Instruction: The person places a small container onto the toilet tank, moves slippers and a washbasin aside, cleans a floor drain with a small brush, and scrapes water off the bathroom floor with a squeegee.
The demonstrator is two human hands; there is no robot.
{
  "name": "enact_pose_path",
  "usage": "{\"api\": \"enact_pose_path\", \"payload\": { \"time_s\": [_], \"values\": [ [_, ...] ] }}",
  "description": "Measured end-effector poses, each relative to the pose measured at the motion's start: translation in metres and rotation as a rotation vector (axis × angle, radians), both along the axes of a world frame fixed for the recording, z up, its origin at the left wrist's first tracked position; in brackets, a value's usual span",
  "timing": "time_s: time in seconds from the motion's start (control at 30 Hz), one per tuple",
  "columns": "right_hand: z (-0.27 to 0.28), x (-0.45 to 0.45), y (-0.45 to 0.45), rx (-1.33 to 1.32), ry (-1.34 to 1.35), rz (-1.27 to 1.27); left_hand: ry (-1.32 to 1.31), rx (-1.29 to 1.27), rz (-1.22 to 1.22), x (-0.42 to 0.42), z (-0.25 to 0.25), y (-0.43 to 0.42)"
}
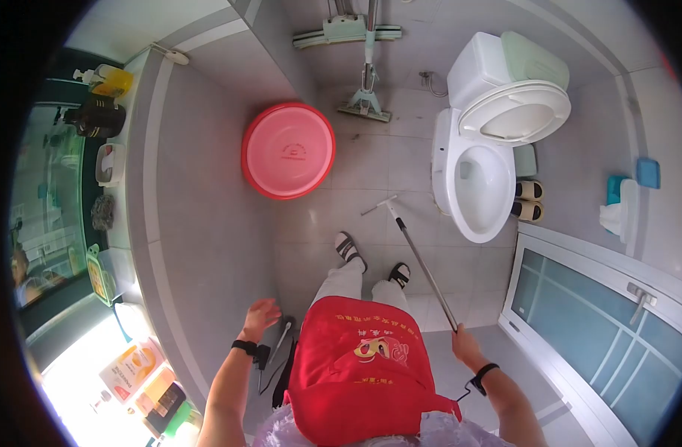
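Note:
My right hand (468, 348) is closed around the upper end of a floor squeegee (427, 270). Its long metal pole slants down and away, and the thin crossbar head rests on the tiles ahead of my feet. To the left, my left hand (260, 316) is held out beside the grey wall with its fingers loosely extended and nothing in it. Below that hand, a grey-handled tool (281, 341) leans near the wall, partly hidden. Between my arms hangs a red apron (363, 365); sandals (350, 252) are on my feet.
A pink basin (289, 151) stands at the left wall. Mops (366, 100) lean at the back. The toilet (481, 186) is on the right with its lid up, slippers (529, 201) beside it. A glass-panelled door (594, 320) is at right, a shelf of bottles (106, 82) at left.

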State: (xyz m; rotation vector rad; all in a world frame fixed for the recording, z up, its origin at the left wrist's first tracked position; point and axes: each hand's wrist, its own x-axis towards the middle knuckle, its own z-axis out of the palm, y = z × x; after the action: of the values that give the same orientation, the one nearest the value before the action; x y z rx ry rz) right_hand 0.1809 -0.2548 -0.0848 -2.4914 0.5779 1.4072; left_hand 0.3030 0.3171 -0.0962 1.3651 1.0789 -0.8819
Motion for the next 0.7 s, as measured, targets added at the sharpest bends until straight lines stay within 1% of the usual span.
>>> {"api": "enact_pose_path", "payload": {
  "time_s": [0.1, 0.17, 0.23, 0.27, 0.3, 0.37, 0.4, 0.5, 0.57, 0.63, 0.7],
  "values": [
    [-0.024, 0.048, 0.017, 0.120, -0.123, 0.026, 0.010, -0.005, -0.007, 0.011, -0.005, 0.007],
    [-0.063, 0.092, 0.036, 0.148, -0.148, 0.074, 0.001, -0.020, -0.008, 0.018, -0.013, 0.010],
    [-0.129, 0.110, 0.048, 0.344, -0.574, 0.265, -0.016, -0.035, -0.002, 0.027, -0.016, 0.013],
    [-0.113, 0.151, 0.074, 0.295, -0.437, 0.173, -0.025, -0.037, -0.001, 0.032, -0.015, 0.013],
    [-0.080, 0.202, 0.111, 0.244, -0.302, 0.080, -0.035, -0.039, -0.002, 0.038, -0.011, 0.013],
    [-0.036, 0.264, 0.145, 0.264, -0.177, -0.174, -0.072, -0.045, -0.003, 0.047, -0.003, 0.015],
    [-0.025, 0.278, 0.155, 0.273, -0.112, -0.300, -0.097, -0.049, -0.005, 0.050, 0.002, 0.018],
    [-0.006, 0.253, 0.134, 0.229, -0.237, -0.134, -0.175, -0.073, 0.062, 0.054, 0.004, 0.028],
    [-0.007, 0.215, 0.105, 0.165, -0.230, -0.016, -0.164, -0.062, 0.115, 0.049, 0.004, 0.036],
    [0.013, 0.195, 0.092, 0.122, -0.172, -0.038, -0.101, -0.019, 0.154, 0.047, 0.002, 0.042],
    [0.016, 0.192, 0.091, 0.095, -0.151, -0.050, -0.102, -0.013, 0.156, 0.050, -0.005, 0.047]
  ]
}}
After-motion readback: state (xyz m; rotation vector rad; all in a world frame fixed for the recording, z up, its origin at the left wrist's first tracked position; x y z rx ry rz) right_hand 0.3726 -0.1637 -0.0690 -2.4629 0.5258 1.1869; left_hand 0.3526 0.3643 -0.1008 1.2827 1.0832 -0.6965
